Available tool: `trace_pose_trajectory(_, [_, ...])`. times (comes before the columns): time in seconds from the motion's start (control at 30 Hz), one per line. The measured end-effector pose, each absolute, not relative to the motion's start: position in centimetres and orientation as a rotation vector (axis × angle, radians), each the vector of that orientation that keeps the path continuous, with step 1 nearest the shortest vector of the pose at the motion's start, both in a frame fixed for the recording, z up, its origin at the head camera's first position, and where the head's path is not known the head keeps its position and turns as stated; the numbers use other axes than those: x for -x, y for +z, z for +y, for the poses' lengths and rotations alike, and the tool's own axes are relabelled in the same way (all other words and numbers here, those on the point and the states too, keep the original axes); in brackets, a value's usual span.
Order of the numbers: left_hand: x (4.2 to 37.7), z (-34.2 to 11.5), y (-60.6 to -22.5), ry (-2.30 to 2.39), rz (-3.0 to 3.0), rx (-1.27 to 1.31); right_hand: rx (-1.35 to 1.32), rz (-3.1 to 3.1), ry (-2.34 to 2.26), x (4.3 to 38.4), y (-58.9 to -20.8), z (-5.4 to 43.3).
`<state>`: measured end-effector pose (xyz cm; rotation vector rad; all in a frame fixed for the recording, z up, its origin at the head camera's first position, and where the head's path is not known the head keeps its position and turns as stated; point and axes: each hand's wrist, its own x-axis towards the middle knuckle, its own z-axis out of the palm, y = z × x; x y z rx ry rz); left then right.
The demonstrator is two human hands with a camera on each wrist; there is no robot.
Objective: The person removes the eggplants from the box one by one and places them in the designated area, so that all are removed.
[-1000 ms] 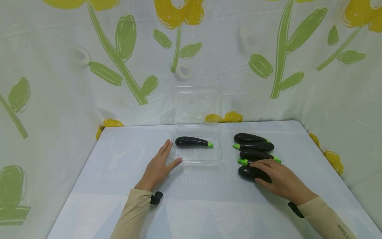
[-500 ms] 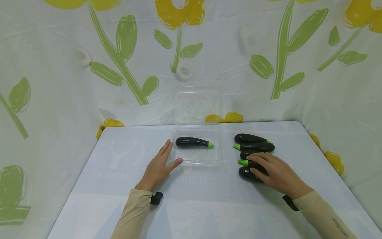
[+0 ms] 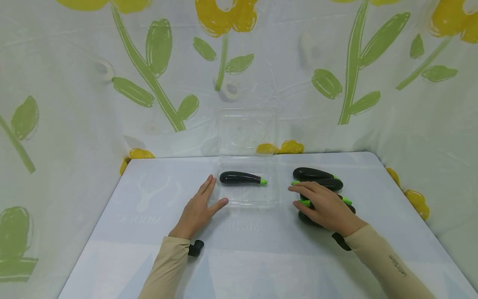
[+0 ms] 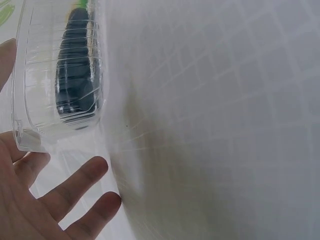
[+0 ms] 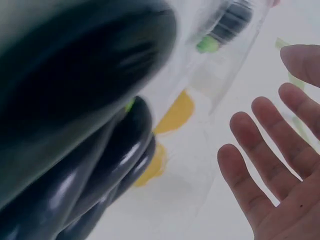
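Observation:
A clear plastic clamshell box [image 3: 239,196] stands on the table with its lid [image 3: 246,133] raised at the back. Inside it lies one dark eggplant [image 3: 240,177] with a green stem end. My left hand [image 3: 198,211] rests at the box's near left corner, fingers and thumb spread; in the left wrist view its fingers [image 4: 75,190] lie beside the box wall. My right hand [image 3: 326,207] hovers over the row of eggplants [image 3: 313,172] at the right, partly hiding the nearer ones. Nothing is in its spread fingers [image 5: 245,130] in the right wrist view.
The white table [image 3: 142,232] ends at a hanging cloth [image 3: 276,74] printed with yellow flowers and green leaves. That cloth also runs down both sides. The raised lid stands close to the back cloth.
My right hand has moved left and away from the person across the eggplant row, off the nearest eggplants, its fingers straightening. The left hand and the box have stayed put.

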<state>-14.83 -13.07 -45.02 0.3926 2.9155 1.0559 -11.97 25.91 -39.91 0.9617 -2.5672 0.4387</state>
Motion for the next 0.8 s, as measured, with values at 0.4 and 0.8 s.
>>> trace_pose_trajectory(0.4, [14.8,-13.1,-44.9,1.033,2.918,-0.393,-1.001,-2.557,0.551,13.8,-38.8,21.6])
trace_pose_trajectory(0.8, [15.0,-13.3,-45.0,0.99,2.938,-0.403,-0.911,-2.682,0.673,15.9,-38.3,17.7])
